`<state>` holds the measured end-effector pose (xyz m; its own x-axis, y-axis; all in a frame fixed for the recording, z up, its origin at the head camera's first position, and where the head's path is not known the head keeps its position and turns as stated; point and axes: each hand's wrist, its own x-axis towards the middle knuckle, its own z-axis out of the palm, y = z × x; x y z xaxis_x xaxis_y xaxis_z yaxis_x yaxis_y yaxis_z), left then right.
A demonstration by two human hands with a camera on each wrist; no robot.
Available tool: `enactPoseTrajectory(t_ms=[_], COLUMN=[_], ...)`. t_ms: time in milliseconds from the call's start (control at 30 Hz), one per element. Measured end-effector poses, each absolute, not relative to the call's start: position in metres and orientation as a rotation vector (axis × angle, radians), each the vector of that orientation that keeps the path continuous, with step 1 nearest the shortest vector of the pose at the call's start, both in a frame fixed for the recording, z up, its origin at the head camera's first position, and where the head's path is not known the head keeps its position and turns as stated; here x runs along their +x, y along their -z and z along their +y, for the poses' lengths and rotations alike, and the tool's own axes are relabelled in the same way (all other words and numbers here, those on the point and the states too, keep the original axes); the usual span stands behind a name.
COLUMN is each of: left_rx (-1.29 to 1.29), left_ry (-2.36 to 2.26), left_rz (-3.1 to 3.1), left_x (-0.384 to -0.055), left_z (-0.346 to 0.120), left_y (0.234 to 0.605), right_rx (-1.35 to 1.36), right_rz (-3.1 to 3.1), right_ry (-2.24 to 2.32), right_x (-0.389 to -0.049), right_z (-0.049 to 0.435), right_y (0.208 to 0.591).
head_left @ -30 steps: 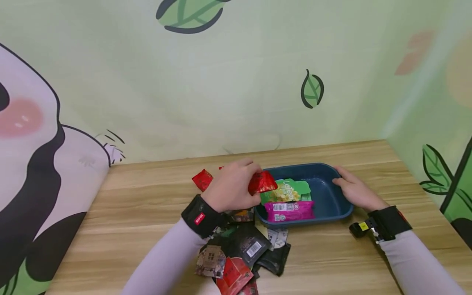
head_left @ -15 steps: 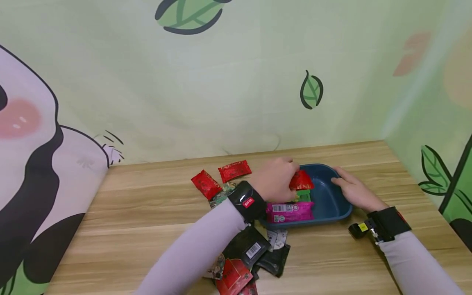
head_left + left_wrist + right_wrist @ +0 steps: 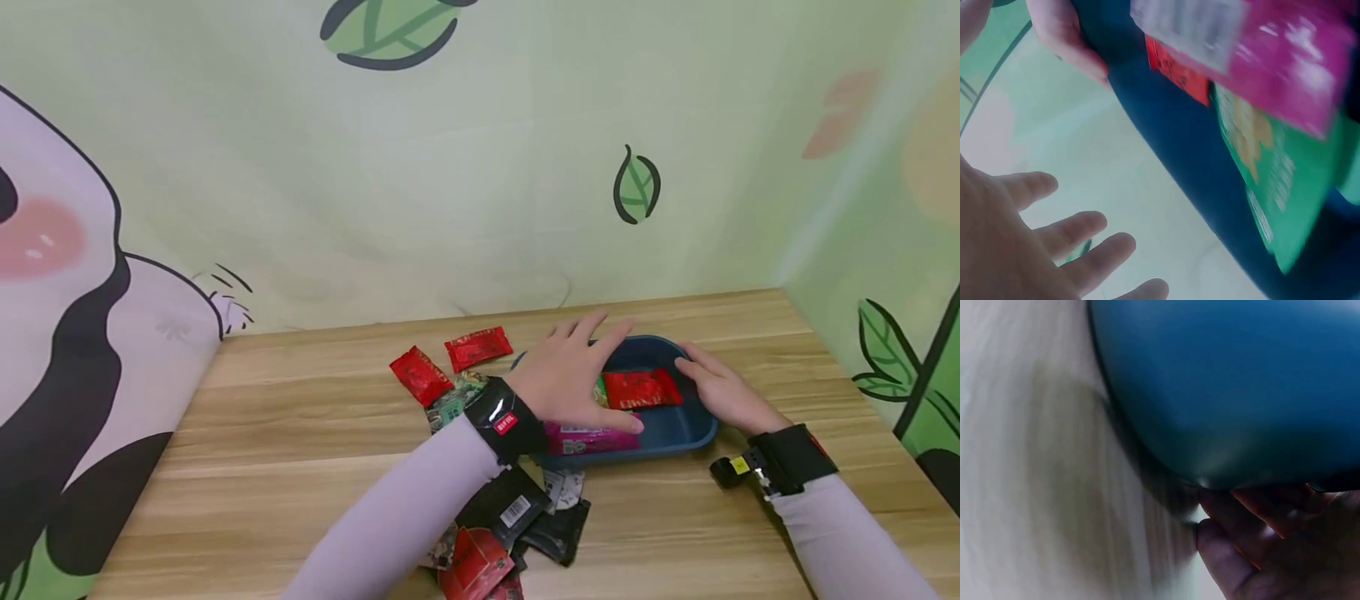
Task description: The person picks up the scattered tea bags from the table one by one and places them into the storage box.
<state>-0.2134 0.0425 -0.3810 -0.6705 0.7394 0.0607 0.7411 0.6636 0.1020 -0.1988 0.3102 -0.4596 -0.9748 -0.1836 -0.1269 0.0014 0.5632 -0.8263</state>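
The blue plastic tray [image 3: 660, 450] rests on the wooden table. My left hand [image 3: 566, 379] hovers over the tray's left part, fingers spread and holding nothing. To the right of it, a small red packet [image 3: 643, 389] lies inside the tray. A magenta packet [image 3: 1266, 56] and a green packet [image 3: 1282, 181] are also inside, partly hidden by this hand in the head view. My right hand [image 3: 720, 387] grips the tray's right end, thumb over the rim. In the right wrist view its fingers [image 3: 1229, 515] touch the tray's outer wall.
Two red packets [image 3: 420, 375] lie on the table left of the tray. In front of it is a heap with a black packet [image 3: 506, 504], a red square packet [image 3: 476, 562] and several others. A printed cloth backdrop [image 3: 487, 167] stands behind the table.
My left hand carried a red packet rightward into the tray and let it go; its fingers are now spread. My right hand has stayed on the tray's end.
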Motion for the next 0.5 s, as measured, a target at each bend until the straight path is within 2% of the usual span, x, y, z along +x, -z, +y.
enactPoseTrajectory(t_ms=[167, 500], left_rx=[-1.214, -0.734], left_ry=[0.261, 0.371], left_rz=[-2.859, -3.006], left_x=[-0.220, -0.241], left_z=[0.012, -0.077], left_y=[0.383, 0.402], right_rx=[-0.147, -0.158], right_rz=[2.596, 2.591], right_ry=[1.375, 1.357], right_x=[-0.197, -0.199], right_z=[0.311, 0.311], right_y=[0.460, 0.462])
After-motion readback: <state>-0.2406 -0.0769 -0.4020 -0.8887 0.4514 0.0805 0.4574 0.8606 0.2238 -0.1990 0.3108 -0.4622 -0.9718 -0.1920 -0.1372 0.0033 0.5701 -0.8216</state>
